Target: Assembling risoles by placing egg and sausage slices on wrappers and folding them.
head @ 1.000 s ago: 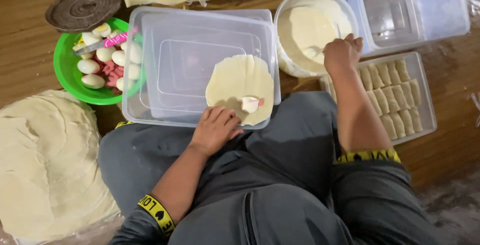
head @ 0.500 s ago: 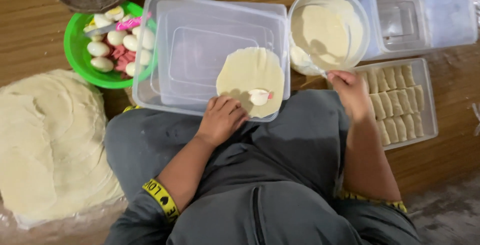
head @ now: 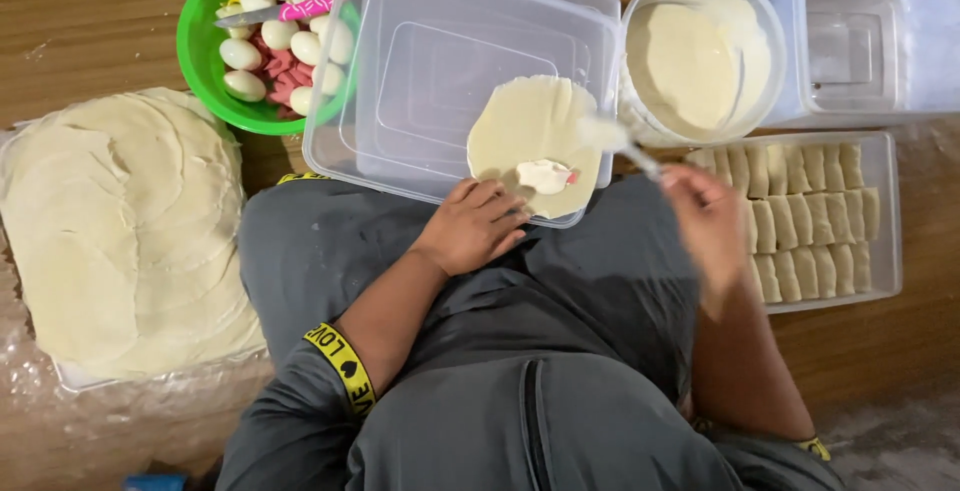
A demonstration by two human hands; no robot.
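A: Wrapper [head: 530, 131]?
B: Flat on upturned clear lid [head: 440, 71], filling [head: 545, 176] at near edge. Left hand [head: 475, 226] fingertips press that edge, holding nothing.
A: Right hand [head: 705, 221]?
B: Blurred, just right, gripping spoon [head: 615, 139] over wrapper's right rim.

The upturned clear container [head: 440, 81] rests on the person's lap and serves as the landmark. On its near right part lies a round wrapper [head: 530, 131] with filling [head: 543, 176] on its near edge. The left hand [head: 475, 226] touches the container's near rim, just beside the filling. Left of the container sits a bowl [head: 205, 81] holding eggs [head: 285, 36]; farther left lies a stack of wrappers [head: 120, 231]. Right of it stands a tub of batter [head: 690, 61]; beyond and nearer, a tray of rolls [head: 810, 211]. The right hand [head: 710, 226] hovers between container and tray.
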